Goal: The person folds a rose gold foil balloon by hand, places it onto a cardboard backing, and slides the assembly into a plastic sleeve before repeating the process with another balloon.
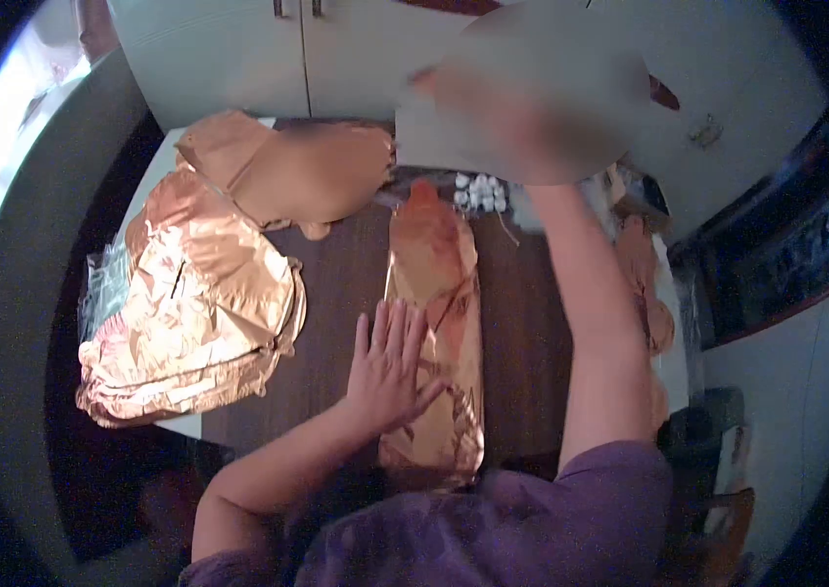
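A long, flat strip of folded copper-coloured foil, which looks like a flattened foil balloon, lies lengthwise on the dark tabletop. A rounded tab sticks out at its far end. My left hand rests palm down on the near half of the strip, its fingers stretched out. Raised beyond the table's far side, my right hand is smeared by blur, so its fingers and anything in them cannot be made out.
Crumpled copper foil pieces are heaped on the left, with more foil behind them. Small white pieces sit near the far edge. Further foil lies along the right side. Pale cabinets stand behind the dark table.
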`<state>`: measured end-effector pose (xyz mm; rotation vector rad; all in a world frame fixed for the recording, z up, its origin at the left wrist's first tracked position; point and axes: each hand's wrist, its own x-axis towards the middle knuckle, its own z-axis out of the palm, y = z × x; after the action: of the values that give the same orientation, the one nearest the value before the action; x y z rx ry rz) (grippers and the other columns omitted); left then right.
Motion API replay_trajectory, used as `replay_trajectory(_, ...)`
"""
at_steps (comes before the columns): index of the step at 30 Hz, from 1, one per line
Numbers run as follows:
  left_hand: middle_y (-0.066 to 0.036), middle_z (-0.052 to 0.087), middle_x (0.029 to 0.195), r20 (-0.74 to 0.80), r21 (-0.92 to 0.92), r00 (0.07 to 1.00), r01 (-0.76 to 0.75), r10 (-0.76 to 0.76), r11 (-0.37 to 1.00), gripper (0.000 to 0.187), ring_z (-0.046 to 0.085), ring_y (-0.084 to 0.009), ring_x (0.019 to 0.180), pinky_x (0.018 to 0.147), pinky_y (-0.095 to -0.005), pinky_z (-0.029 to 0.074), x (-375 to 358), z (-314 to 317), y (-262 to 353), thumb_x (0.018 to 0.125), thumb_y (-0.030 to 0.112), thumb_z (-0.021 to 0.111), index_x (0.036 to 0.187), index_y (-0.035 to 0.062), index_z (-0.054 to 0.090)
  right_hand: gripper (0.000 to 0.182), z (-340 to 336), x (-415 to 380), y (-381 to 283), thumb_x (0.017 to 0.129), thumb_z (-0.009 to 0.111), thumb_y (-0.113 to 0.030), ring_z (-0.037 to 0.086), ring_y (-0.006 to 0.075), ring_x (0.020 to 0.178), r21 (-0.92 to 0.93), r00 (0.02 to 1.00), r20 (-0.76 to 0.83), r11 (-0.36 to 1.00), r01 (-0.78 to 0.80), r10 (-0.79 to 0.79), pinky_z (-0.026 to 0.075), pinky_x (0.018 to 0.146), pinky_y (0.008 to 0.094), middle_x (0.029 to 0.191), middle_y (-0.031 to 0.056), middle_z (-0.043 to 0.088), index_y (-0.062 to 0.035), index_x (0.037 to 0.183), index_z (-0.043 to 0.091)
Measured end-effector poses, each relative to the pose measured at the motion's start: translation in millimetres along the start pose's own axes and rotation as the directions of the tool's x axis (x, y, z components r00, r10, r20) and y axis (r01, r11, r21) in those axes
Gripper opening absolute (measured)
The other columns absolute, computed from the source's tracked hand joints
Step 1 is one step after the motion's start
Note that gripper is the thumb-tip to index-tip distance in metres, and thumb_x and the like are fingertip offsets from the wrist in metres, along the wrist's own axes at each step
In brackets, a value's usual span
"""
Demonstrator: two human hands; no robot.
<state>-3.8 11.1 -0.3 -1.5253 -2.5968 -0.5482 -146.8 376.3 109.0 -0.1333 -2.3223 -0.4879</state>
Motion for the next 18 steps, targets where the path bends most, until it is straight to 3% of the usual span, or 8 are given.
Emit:
replay_trajectory(2, -0.032, 0.028, 0.149, -0.021, -0.012, 1.000, -0.004, 0.003, 1.000, 0.093, 0.024, -0.0492, 0.141, 0.112, -0.0632, 0.018, 0.9, 2.2, -0.6, 0.088, 0.064, 0.049, 0.146, -0.0060, 0.027, 0.016, -85.3, -10.3, -22.8, 0.091, 0.059, -0.015, 0.067, 0.0319, 0.072, 0.271, 0.939, -0.252, 0.949, -0.164, 0.234, 0.052, 0.062, 0.0408, 0.086, 0.0174, 0.068, -0.0008, 0.094, 0.065)
replay_trajectory(4, -0.032, 0.026, 0.150, -0.064, -0.062, 0.998, 0.011, -0.015, 0.998, 0.094, 0.022, -0.0492, 0.141, 0.113, -0.0619, 0.016, -2.5, 11.6, -1.2, 0.089, 0.063, 0.049, 0.147, -0.0067, 0.023, 0.020, -158.6, -40.2, -44.5, 0.090, 0.062, -0.018, 0.067, 0.0253, 0.068, 0.540, 0.846, 0.205, 0.664, -0.518, 0.492, 0.054, 0.060, 0.0366, 0.089, 0.0157, 0.069, 0.0013, 0.097, 0.063)
replay_trajectory(6, -0.032, 0.025, 0.151, -0.088, -0.124, 0.995, 0.027, -0.039, 0.992, 0.096, 0.022, -0.0500, 0.141, 0.113, -0.0617, 0.015, 0.9, 10.0, -3.5, 0.088, 0.063, 0.050, 0.147, -0.0073, 0.021, 0.018, -178.9, -97.5, -43.9, 0.090, 0.060, -0.014, 0.068, 0.0207, 0.069, 0.726, 0.725, 0.519, 0.215, -0.653, 0.453, 0.057, 0.061, 0.0336, 0.090, 0.0118, 0.069, -0.0010, 0.102, 0.062)
replay_trajectory(8, -0.032, 0.025, 0.151, -0.061, -0.255, 0.993, 0.078, -0.097, 0.964, 0.090, 0.024, -0.0464, 0.141, 0.116, -0.0566, 0.015, 0.2, 3.5, -4.8, 0.088, 0.047, 0.056, 0.147, -0.0088, 0.018, 0.021, -208.3, -144.7, -75.5, 0.088, 0.060, -0.010, 0.070, 0.0211, 0.071, 0.707, 0.590, 0.702, -0.290, -0.645, 0.400, 0.058, 0.061, 0.0333, 0.092, 0.0144, 0.069, 0.0011, 0.106, 0.061)
replay_trajectory(10, -0.030, 0.026, 0.151, 0.036, -0.431, 0.981, 0.190, -0.193, 0.882, 0.086, 0.027, -0.0418, 0.141, 0.116, -0.0526, 0.018, 6.1, -13.3, -12.4, 0.087, 0.035, 0.059, 0.148, -0.0080, 0.017, 0.026, -226.1, -185.9, -102.9, 0.088, 0.061, -0.006, 0.070, 0.0239, 0.072, 0.588, 0.464, 0.807, -0.567, -0.576, 0.365, 0.059, 0.062, 0.0361, 0.092, 0.0140, 0.069, 0.0003, 0.112, 0.058)
replay_trajectory(12, -0.025, 0.032, 0.149, 0.028, -0.737, 0.967, 0.191, -0.252, 0.648, 0.076, 0.030, -0.0321, 0.140, 0.116, -0.0432, 0.024, 4.9, 6.6, -45.0, 0.085, 0.014, 0.056, 0.149, -0.0030, 0.019, 0.025, -231.8, -219.5, -121.3, 0.089, 0.061, -0.006, 0.070, 0.0242, 0.075, 0.481, 0.385, 0.870, -0.697, -0.531, 0.307, 0.059, 0.064, 0.0367, 0.094, 0.0146, 0.069, 0.0002, 0.112, 0.057)
replay_trajectory(17, -0.021, 0.039, 0.145, 0.030, -0.876, 0.949, 0.177, -0.315, 0.448, 0.062, 0.036, -0.0288, 0.137, 0.114, -0.0375, 0.028, -26.8, -58.8, -55.3, 0.091, 0.012, 0.057, 0.146, 0.0012, 0.032, 0.028, -231.9, -240.8, -174.5, 0.095, 0.059, -0.018, 0.069, 0.0291, 0.085, 0.287, 0.228, 0.954, -0.809, -0.512, 0.194, 0.060, 0.070, 0.0427, 0.102, 0.0160, 0.067, -0.0001, 0.116, 0.055)
replay_trajectory(18, -0.020, 0.039, 0.145, -0.001, -0.801, 0.975, 0.132, -0.222, 0.584, 0.060, 0.037, -0.0295, 0.136, 0.114, -0.0383, 0.028, -27.2, -62.2, -52.9, 0.092, 0.015, 0.058, 0.145, 0.0025, 0.034, 0.029, -233.8, -240.8, -175.6, 0.096, 0.058, -0.021, 0.069, 0.0290, 0.083, 0.213, 0.211, 0.971, -0.819, -0.533, 0.115, 0.060, 0.069, 0.0430, 0.102, 0.0160, 0.067, 0.0003, 0.116, 0.055)
